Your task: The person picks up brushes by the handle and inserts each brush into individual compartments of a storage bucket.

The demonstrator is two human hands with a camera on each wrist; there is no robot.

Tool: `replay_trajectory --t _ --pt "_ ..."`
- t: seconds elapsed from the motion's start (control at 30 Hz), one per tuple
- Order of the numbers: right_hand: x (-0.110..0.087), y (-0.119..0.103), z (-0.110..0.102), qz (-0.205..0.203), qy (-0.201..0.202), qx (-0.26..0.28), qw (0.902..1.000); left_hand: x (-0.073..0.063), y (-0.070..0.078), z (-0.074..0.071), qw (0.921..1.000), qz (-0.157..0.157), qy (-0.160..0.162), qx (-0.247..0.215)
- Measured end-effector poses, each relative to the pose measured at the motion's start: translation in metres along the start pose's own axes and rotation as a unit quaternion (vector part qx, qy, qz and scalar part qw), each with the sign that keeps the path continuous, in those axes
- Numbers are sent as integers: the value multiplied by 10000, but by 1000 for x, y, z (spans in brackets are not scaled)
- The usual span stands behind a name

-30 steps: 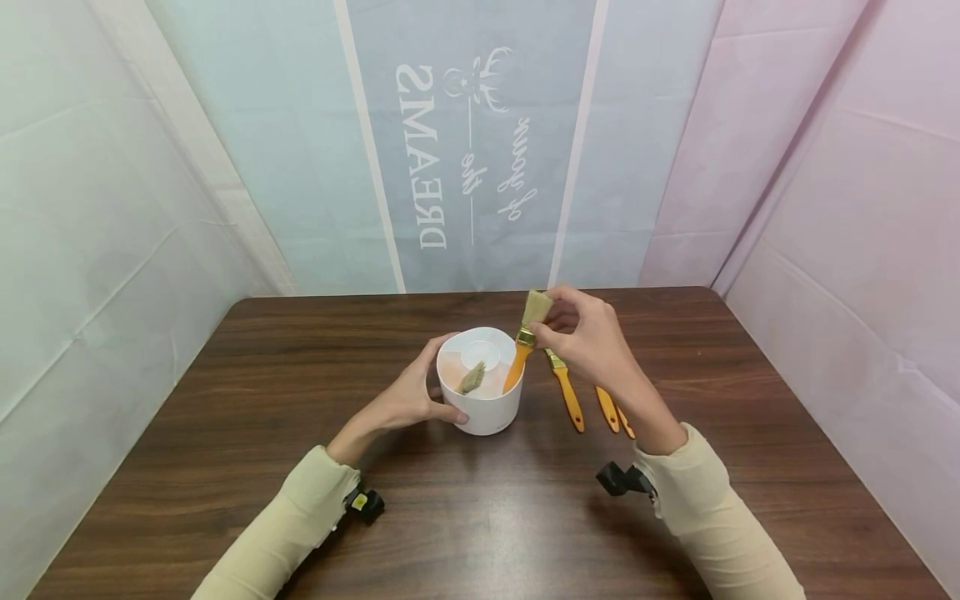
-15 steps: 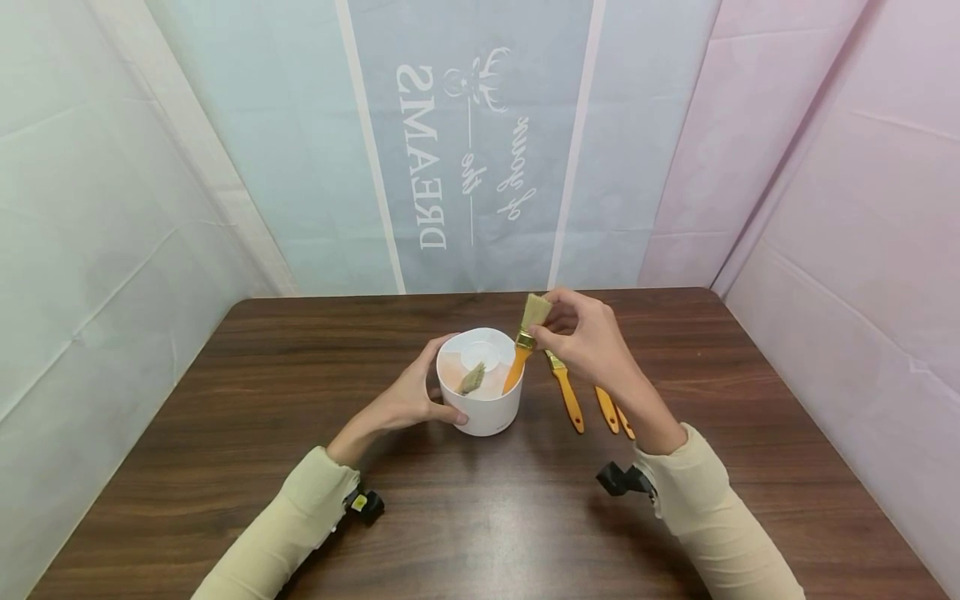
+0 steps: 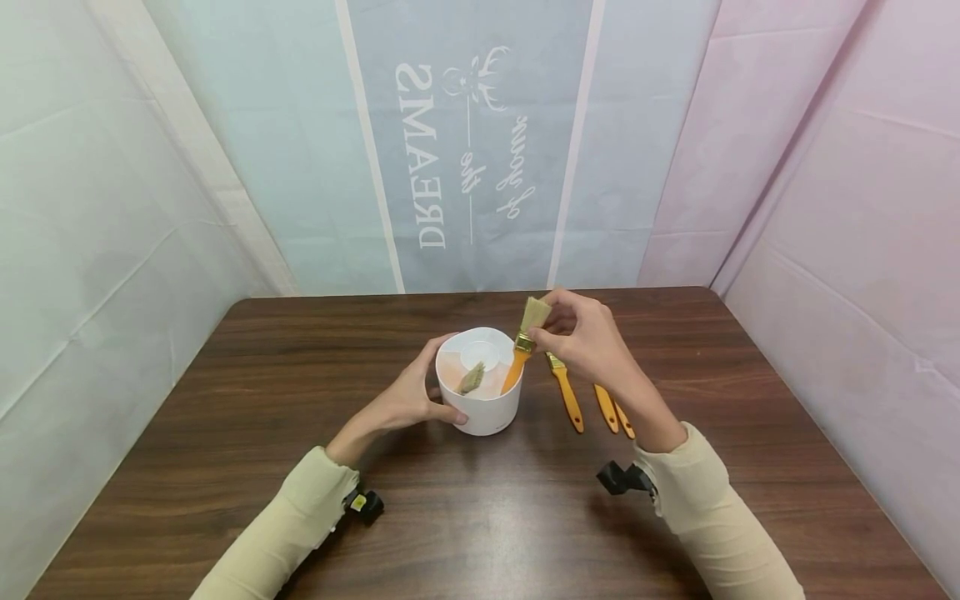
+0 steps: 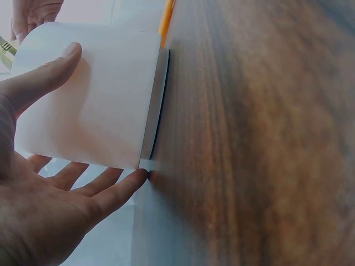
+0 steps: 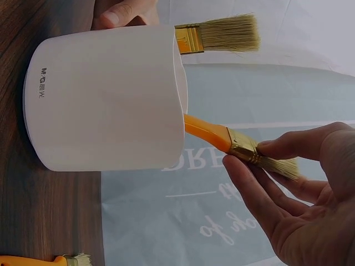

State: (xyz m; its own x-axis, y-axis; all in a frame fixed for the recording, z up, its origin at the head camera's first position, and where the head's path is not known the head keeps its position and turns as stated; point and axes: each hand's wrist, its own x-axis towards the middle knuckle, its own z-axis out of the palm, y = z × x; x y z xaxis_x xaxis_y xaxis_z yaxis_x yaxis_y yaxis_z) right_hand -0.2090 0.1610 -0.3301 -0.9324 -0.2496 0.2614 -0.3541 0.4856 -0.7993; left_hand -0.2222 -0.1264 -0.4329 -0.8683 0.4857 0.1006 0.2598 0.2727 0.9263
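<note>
In the head view my left hand (image 3: pixel 405 396) grips a white pen holder (image 3: pixel 491 418) from its left side. The left wrist view shows the thumb (image 4: pixel 52 69) on one side of its wall and the other fingers around the opposite side. My right hand (image 3: pixel 596 342) pinches a paintbrush (image 5: pixel 208 132) by its gold ferrule, bristles up. Its orange handle reaches past the rim into the holder, and the handle's lower end is hidden in the right wrist view. Another paintbrush (image 5: pixel 227 34) stands in the holder, bristles out and leaning to the left side.
On the dark wooden table (image 3: pixel 480 533), right of the holder, lies a paintbrush (image 3: pixel 568 398). Further right are two more orange handles (image 3: pixel 606 408), partly covered by my right forearm. A printed cloth (image 3: pixel 465 167) hangs behind the table, with white cloth on both sides.
My right hand's paintbrush has sunk slightly lower into the pen holder. My left hand and the holder have stayed practically in place.
</note>
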Motion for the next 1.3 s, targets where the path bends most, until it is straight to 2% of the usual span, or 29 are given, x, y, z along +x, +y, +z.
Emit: replay_trajectory --t 0.47,0.63,0.77,1.3 --pt "4 5 -3 94 -305 245 9992 2 1 0 9999 -53 -16 -159" --pt "6 4 -4 239 -466 454 9976 2 1 1 9997 -70 -35 -218" --pt "7 5 -5 306 -544 409 9972 3 1 1 9998 -81 -18 -194" --pt "10 10 -7 249 -868 728 9933 5 3 2 9996 -102 -17 -245"
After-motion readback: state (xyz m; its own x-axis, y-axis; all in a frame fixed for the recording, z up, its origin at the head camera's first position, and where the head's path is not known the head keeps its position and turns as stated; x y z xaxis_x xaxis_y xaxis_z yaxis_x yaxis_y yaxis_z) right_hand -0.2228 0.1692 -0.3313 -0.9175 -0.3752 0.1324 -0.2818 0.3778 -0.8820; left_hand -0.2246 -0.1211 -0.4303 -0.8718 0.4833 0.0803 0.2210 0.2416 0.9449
